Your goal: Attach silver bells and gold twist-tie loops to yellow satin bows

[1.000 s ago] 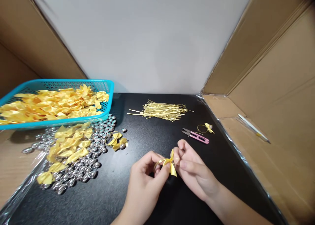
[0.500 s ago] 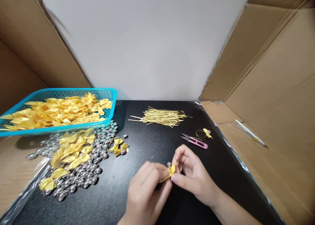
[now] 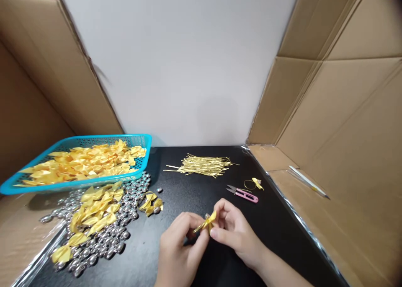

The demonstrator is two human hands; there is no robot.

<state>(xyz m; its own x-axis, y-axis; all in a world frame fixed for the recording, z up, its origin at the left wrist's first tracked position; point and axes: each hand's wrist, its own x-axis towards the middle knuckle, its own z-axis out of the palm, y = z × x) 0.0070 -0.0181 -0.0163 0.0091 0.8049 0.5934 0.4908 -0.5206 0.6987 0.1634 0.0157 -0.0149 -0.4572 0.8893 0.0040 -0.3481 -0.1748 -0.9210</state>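
Between my two hands, low in the middle of the head view, is a yellow ribbon bow (image 3: 207,223) with a small silver bead at its top. My left hand (image 3: 182,245) pinches the bow's left side, where a gold tie passes between thumb and fingers. On the other side, my right hand (image 3: 236,233) is closed with thumb and fingertips on the bow's right loop; its fingers are curled. Pink thread snips (image 3: 248,195) lie beyond my right hand, beside a bow with a gold loop (image 3: 258,184).
A bundle of gold ties (image 3: 204,165) lies at the back of the black table (image 3: 179,195). At left stand a blue basket (image 3: 147,153) of yellow bows, loose bows (image 3: 97,207) and many silver beads (image 3: 106,245). Cardboard walls (image 3: 345,111) enclose the sides; a white pen-like object (image 3: 309,182) lies right.
The view has tilted up slightly, so the table sits lower. The bow has turned between my fingers, its right loop now pointing up, and my right fingers have closed in on it.
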